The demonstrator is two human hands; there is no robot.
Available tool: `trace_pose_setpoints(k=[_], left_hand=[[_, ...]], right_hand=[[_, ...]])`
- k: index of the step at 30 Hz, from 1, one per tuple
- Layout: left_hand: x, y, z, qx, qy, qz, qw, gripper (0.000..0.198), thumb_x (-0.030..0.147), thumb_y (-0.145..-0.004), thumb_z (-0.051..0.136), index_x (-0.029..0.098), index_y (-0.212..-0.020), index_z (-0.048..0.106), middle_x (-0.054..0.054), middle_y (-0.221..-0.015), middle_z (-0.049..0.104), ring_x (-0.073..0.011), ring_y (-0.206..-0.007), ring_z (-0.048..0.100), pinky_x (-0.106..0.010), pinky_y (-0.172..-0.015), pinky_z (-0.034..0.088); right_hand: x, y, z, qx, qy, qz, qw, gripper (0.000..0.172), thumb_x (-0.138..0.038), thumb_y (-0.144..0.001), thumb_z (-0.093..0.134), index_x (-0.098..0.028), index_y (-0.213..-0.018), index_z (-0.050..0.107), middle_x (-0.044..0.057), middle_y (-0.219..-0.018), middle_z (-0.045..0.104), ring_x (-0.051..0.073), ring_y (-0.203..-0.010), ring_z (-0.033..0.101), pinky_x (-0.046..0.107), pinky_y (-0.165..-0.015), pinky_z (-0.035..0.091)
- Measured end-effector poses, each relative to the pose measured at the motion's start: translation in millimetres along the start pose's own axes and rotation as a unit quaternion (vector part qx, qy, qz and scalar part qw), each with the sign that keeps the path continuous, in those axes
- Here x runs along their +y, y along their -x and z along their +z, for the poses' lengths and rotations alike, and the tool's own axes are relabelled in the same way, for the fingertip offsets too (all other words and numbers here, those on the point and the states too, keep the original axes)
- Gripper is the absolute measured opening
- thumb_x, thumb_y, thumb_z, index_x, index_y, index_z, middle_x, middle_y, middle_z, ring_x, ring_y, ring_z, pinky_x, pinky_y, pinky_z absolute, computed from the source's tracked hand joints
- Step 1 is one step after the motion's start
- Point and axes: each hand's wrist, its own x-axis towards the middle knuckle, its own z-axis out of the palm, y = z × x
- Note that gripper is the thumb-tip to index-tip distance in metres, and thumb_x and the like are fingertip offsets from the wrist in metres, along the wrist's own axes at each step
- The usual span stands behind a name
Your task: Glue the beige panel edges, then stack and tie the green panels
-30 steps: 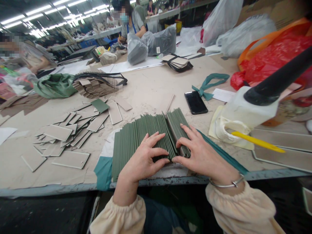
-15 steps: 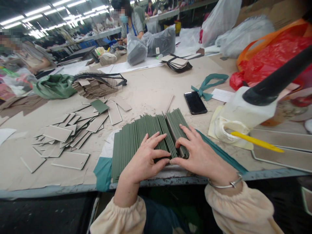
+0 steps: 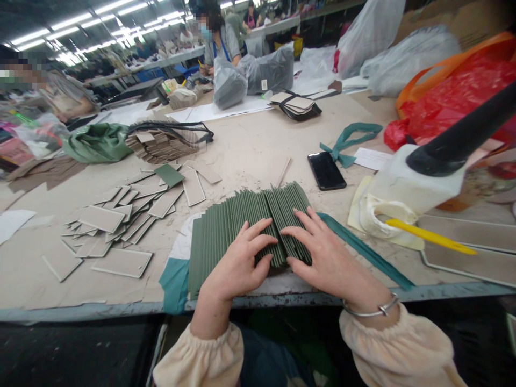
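Note:
A long row of thin green panels [image 3: 220, 226] stands on edge, leaning together, near the front edge of the table. My left hand [image 3: 242, 258] rests on top of the row with its fingers spread. Beside it my right hand [image 3: 318, 250] lies over the right-hand panels, fingers apart and touching their edges. A narrow dark gap runs through the row between the two hands. Beneath the row passes a teal cloth strip [image 3: 175, 282], whose other end comes out at the right. The panels' lower edges are partly hidden by my hands.
Loose beige panels with pale rims [image 3: 102, 219] lie scattered at the left. A phone [image 3: 326, 171] lies beyond the row. To the right stand a white plastic container [image 3: 419, 180] and a yellow stick [image 3: 431, 236]. Co-workers sit across the table and at the far left.
My right fingers have lifted and spread from the gap, and my thumbs have moved apart. The gap between the panels has narrowed. The view has shifted slightly.

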Motion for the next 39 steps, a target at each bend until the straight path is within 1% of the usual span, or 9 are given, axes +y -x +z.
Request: trace_pose_setpoints(k=[2, 4, 8, 10, 14, 17, 20, 25, 39], left_hand=[[-2.1, 2.1, -3.1, 0.019, 0.017, -0.012, 1.000, 0.032, 0.008, -0.080, 0.050, 0.019, -0.108, 0.057, -0.012, -0.145, 0.043, -0.0233, -0.135, 0.039, -0.048, -0.113, 0.031], [-4.9, 5.3, -6.9, 0.027, 0.015, -0.023, 0.999, 0.029, 0.007, -0.078, 0.050, 0.019, -0.104, 0.057, -0.012, -0.146, 0.041, -0.0239, -0.135, 0.039, -0.047, -0.111, 0.035], [-10.5, 12.1, -12.1, 0.008, -0.024, -0.031, 0.999, 0.020, 0.013, -0.080, 0.055, 0.021, -0.097, 0.062, -0.009, -0.145, 0.043, -0.0274, -0.138, 0.034, -0.055, -0.114, 0.026], [-12.2, 14.0, -12.7, -0.005, -0.034, -0.027, 0.999, 0.016, 0.018, -0.081, 0.058, 0.022, -0.096, 0.064, -0.008, -0.145, 0.044, -0.0281, -0.139, 0.032, -0.057, -0.114, 0.023], [-12.4, 15.0, -12.6, -0.016, -0.038, -0.022, 0.999, 0.012, 0.023, -0.082, 0.060, 0.023, -0.093, 0.067, -0.006, -0.147, 0.042, -0.0273, -0.139, 0.033, -0.057, -0.114, 0.022], [-11.5, 15.4, -13.0, -0.022, -0.041, -0.017, 0.999, 0.014, 0.023, -0.084, 0.060, 0.026, -0.094, 0.069, -0.005, -0.148, 0.041, -0.0259, -0.139, 0.033, -0.056, -0.115, 0.019], [-11.3, 16.3, -13.5, -0.028, -0.044, -0.007, 0.999, 0.016, 0.023, -0.085, 0.059, 0.028, -0.095, 0.071, -0.003, -0.148, 0.041, -0.0258, -0.139, 0.032, -0.056, -0.115, 0.017], [-11.9, 17.3, -13.5, -0.028, -0.046, 0.000, 0.999, 0.018, 0.023, -0.085, 0.059, 0.028, -0.096, 0.072, -0.003, -0.147, 0.042, -0.0263, -0.139, 0.033, -0.057, -0.115, 0.018], [-12.4, 18.0, -14.4, -0.042, -0.035, 0.015, 0.998, 0.021, 0.020, -0.084, 0.060, 0.032, -0.096, 0.073, -0.002, -0.149, 0.040, -0.0260, -0.140, 0.030, -0.057, -0.115, 0.015]], right_hand=[[-0.5, -0.5, -0.1, -0.008, 0.004, -0.007, 1.000, 0.044, -0.022, -0.076, 0.060, -0.027, -0.119, 0.059, 0.012, -0.150, 0.034, 0.038, -0.142, 0.019, 0.064, -0.105, 0.030], [-0.3, -1.0, -0.5, -0.009, 0.004, -0.012, 1.000, 0.042, -0.021, -0.076, 0.060, -0.027, -0.117, 0.061, 0.011, -0.150, 0.035, 0.038, -0.141, 0.021, 0.064, -0.105, 0.031], [0.3, -1.6, -1.1, -0.007, 0.003, -0.018, 1.000, 0.043, -0.018, -0.076, 0.057, -0.028, -0.118, 0.062, 0.010, -0.150, 0.036, 0.037, -0.141, 0.022, 0.063, -0.105, 0.032], [0.5, -1.8, -1.0, -0.013, 0.004, -0.025, 1.000, 0.037, -0.018, -0.077, 0.056, -0.028, -0.112, 0.064, 0.009, -0.149, 0.037, 0.037, -0.141, 0.023, 0.064, -0.104, 0.031], [0.3, -1.9, -1.2, -0.026, 0.007, -0.032, 0.999, 0.024, -0.019, -0.079, 0.056, -0.028, -0.097, 0.070, 0.008, -0.148, 0.039, 0.037, -0.140, 0.024, 0.066, -0.103, 0.030], [-0.8, -1.8, -2.3, -0.035, 0.010, -0.026, 0.999, 0.021, -0.021, -0.081, 0.056, -0.028, -0.094, 0.070, 0.008, -0.148, 0.039, 0.037, -0.140, 0.023, 0.067, -0.102, 0.030], [-2.9, -1.9, -3.8, -0.040, 0.009, -0.022, 0.999, 0.015, -0.031, -0.081, 0.061, -0.027, -0.093, 0.069, 0.009, -0.148, 0.038, 0.039, -0.141, 0.022, 0.068, -0.102, 0.029], [-6.3, -2.7, -4.0, -0.038, 0.006, -0.016, 0.999, 0.023, -0.044, -0.077, 0.066, -0.025, -0.090, 0.066, 0.010, -0.149, 0.037, 0.039, -0.141, 0.019, 0.068, -0.102, 0.028], [-9.3, -3.2, 1.0, -0.020, 0.023, -0.007, 1.000, 0.025, -0.047, -0.076, 0.068, -0.024, -0.085, 0.063, 0.009, -0.148, 0.039, 0.039, -0.141, 0.021, 0.068, -0.102, 0.030]])
